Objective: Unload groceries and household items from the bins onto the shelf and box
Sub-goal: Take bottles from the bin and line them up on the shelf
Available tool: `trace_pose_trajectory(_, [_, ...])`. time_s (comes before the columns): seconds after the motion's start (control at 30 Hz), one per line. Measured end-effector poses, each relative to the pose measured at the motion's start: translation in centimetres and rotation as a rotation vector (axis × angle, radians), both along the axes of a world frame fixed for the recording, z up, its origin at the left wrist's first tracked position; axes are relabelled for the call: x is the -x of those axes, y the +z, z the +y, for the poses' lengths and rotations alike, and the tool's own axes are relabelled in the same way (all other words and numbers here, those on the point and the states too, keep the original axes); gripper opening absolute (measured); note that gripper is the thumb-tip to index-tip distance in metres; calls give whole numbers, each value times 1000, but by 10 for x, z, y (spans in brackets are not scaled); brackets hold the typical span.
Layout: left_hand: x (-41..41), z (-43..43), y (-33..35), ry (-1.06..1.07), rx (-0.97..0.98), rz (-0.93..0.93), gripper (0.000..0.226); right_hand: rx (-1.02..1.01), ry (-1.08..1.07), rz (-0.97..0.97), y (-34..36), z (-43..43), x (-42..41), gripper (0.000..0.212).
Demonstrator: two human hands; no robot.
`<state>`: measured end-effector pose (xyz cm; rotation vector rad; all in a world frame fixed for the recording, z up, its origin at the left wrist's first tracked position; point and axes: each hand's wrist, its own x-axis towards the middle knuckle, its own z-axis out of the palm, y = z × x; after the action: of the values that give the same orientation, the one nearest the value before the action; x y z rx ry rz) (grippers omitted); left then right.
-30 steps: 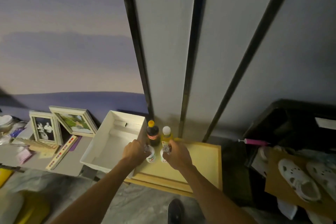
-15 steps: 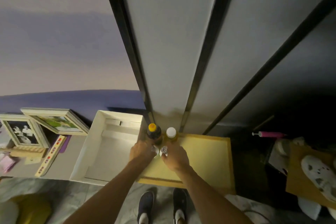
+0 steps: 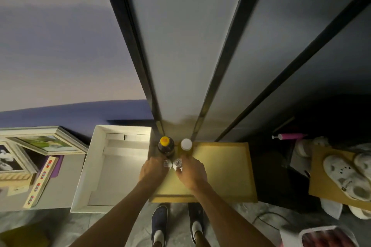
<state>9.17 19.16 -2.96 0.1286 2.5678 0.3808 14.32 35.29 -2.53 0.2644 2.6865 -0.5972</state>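
Wood shelf [image 3: 220, 166], two bottles [image 3: 165, 146], two cups [image 3: 177, 163], left hand [image 3: 152, 170], right hand [image 3: 192, 172]

Two plastic bottles stand far: a dark yellow-capped bottle [image 3: 166, 146], a yellow white-capped bottle [image 3: 186, 145]. Two small foil-topped cups [image 3: 177, 163] nearer. One white cardboard box [image 3: 86, 176] left, two white picture frames [image 3: 40, 129] beyond.

Left shoe [image 3: 159, 224]: dark blue, round at the toe, a slip-on kind.
Right shoe [image 3: 195, 216]: dark blue too, with the same round shape.
Socks [image 3: 158, 235]: white, showing at the open back of each shoe.
Arms [image 3: 120, 212]: bare along all that shows.
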Motion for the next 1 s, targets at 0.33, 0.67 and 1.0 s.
trace_pose_trajectory(0.33, [-8, -8, 48, -10, 11, 191, 46, 28, 21, 118, 30, 16, -8, 38])
trace_pose_trajectory(0.67, [-18, -25, 136, 51, -77, 381, 121, 15, -175, 300, 117, 55, -22, 105])
trace_pose_trajectory(1.0, [-54, 15, 202, -293, -268, 496, 108, 38, -560, 445, 191, 58, -138, 96])
